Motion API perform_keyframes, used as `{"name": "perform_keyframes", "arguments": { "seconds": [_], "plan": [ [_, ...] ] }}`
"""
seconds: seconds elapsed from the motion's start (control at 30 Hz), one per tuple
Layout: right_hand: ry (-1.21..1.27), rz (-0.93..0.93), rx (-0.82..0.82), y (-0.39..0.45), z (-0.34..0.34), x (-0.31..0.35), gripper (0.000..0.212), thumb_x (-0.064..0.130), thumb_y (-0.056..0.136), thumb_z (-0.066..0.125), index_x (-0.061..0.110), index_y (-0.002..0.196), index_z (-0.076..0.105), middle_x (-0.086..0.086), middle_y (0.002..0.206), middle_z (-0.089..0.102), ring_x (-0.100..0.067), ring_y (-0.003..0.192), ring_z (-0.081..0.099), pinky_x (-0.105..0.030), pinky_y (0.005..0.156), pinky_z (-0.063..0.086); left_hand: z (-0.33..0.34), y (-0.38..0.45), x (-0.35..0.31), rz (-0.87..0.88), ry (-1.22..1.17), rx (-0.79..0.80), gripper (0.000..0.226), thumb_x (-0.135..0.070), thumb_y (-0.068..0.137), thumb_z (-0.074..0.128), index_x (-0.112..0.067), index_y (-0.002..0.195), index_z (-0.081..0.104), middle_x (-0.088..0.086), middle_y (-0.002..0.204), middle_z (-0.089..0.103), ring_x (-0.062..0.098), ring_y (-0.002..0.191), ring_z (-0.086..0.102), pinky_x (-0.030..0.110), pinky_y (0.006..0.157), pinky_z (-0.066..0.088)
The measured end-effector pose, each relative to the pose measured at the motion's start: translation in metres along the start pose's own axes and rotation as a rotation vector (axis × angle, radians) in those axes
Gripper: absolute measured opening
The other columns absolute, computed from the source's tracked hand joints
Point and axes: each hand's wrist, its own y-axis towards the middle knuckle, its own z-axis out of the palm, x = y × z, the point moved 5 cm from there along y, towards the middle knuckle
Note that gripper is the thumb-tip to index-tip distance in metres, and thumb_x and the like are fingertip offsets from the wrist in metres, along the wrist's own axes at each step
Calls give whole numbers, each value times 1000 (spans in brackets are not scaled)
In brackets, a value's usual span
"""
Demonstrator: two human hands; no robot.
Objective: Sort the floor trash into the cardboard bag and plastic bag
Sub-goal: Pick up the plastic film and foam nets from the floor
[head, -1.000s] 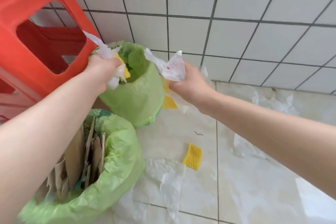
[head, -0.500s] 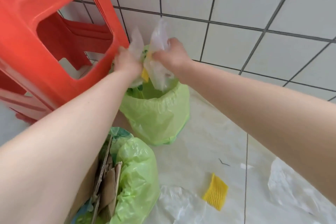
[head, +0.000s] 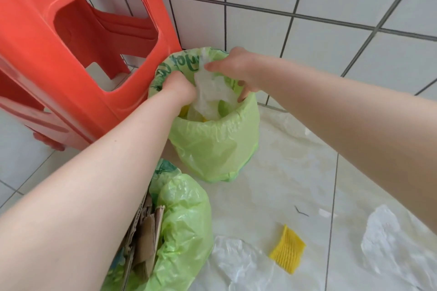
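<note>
both hands (head: 181, 86) in plastic bag (head: 215, 144)

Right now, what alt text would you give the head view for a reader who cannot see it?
Both hands, left hand and right hand, push crumpled clear plastic into the far green bag beside a red stool. A nearer green bag holds cardboard; a yellow foam net and plastic sheets lie on the floor.

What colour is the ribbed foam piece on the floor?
Yellow: the ribbed foam piece shows best in the head view, lower right.
</note>
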Motion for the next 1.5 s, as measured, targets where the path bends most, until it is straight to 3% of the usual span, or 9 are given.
{"name": "perform_keyframes", "arguments": {
  "seconds": [0.3, 0.67, 0.83, 0.97, 1.07, 1.2, 1.33, 1.43, 1.5],
  "plan": [
    [-58, -188, -146, -39, -23, -27, 40, 12, 86, 48, -6, 122, 56, -26, 119, 63, -36, 106, 64, -47, 86, 56, -16, -51, -8, 89, -275, -111, 48, 2, 90, 43, -16, 134, 50, 5, 138, 48, 23, 124, 46, 30, 94, 41],
    [-25, -104, -121, -157, -3, -191, 21, 15, 88, 57, 17, 108, 63, -6, 98, 68, -23, 89, 66, -36, 81, 54, 47, -212, 17, 283, -689, 54, 31, 5, 82, 59, -18, 101, 62, 0, 98, 69, 11, 92, 64, 34, 92, 52],
    [-203, -43, -13, -220, 35, -265, 23, 14, 89, 56, 16, 111, 61, 3, 97, 63, -16, 89, 62, -22, 79, 47, 107, -269, 93, 271, -569, 157, 36, 9, 79, 61, -27, 85, 60, -6, 83, 69, 8, 76, 64, 17, 76, 51],
    [-450, -138, 124, -253, 65, -302, 32, 24, 93, 51, 19, 125, 51, 2, 116, 55, -16, 105, 55, -32, 93, 46, 144, -293, 177, 159, -371, 249, 39, 12, 77, 59, -27, 81, 60, -8, 82, 67, 9, 76, 62, 7, 67, 45],
    [-839, -336, 155, -262, 86, -315, 40, 20, 92, 51, 15, 131, 45, -5, 127, 48, -29, 111, 50, -39, 89, 48, 152, -311, 225, 315, -38, 222, 37, 11, 70, 61, -25, 78, 61, -11, 87, 61, 10, 86, 55, 18, 77, 41],
    [-1184, -522, 190, -261, 119, -329, 68, 9, 62, 72, 14, 125, 49, -9, 123, 55, -39, 109, 57, -39, 72, 56, 155, -324, 264, 548, 287, 259, 50, 18, 52, 67, -13, 92, 67, 2, 108, 61, 17, 108, 48, 23, 94, 35],
    [-1286, -557, 255, -252, 142, -327, 85, 14, 58, 79, 18, 134, 43, -13, 139, 45, -46, 125, 44, -47, 91, 48, 161, -322, 284, 493, 311, 343, 67, 21, 58, 58, -9, 118, 64, 7, 133, 55, 26, 130, 44, 20, 112, 22],
    [-1305, -599, 244, -242, 150, -328, 86, 11, 74, 70, 20, 145, 22, -17, 154, 15, -48, 139, 16, -53, 110, 27, 162, -314, 280, 523, 334, 350, 67, 19, 67, 54, -13, 126, 60, 5, 138, 51, 26, 133, 43, 29, 111, 30],
    [-1360, -610, 235, -238, 154, -326, 81, 12, 72, 72, 19, 140, 30, -16, 152, 21, -48, 138, 20, -52, 108, 30, 159, -310, 275, 540, 317, 319, 63, 16, 71, 56, -14, 126, 59, 5, 138, 50, 24, 130, 46, 28, 109, 33]
  ]
}}
